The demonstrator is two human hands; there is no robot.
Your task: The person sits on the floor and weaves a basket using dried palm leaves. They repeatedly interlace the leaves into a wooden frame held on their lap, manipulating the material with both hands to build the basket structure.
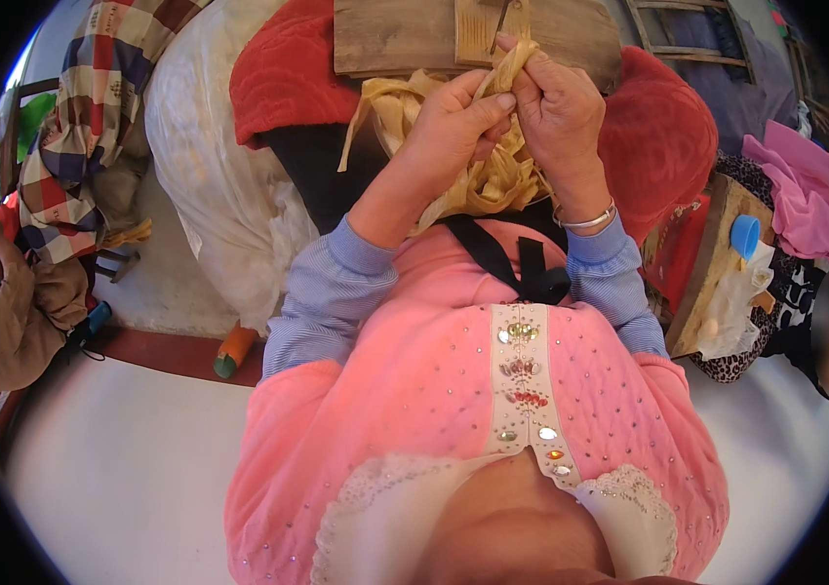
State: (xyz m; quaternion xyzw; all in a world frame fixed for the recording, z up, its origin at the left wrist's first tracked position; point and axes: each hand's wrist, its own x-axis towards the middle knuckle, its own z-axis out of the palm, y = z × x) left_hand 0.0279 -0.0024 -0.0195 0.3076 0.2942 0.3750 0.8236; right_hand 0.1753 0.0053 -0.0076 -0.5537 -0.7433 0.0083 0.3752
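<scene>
The twisted tan strip (510,70), over the near edge of the wooden board (395,41), looks light, pliable and prone to splitting, best pinched at the twist. Left hand (463,115) and right hand (563,96) both grip it, their fingers hiding its lower part; nearer the wearer than the board, loose strips (500,185) are partly covered.

Bright light glares at far left; black-rimmed edges bend.

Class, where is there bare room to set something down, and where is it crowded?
Left of its ridged piece, the board looks bare. Grey floor shows between the white sheet and checked cloth. It is crowded around the left hand and right hand, with yellow strips, and around the blue cup.
</scene>
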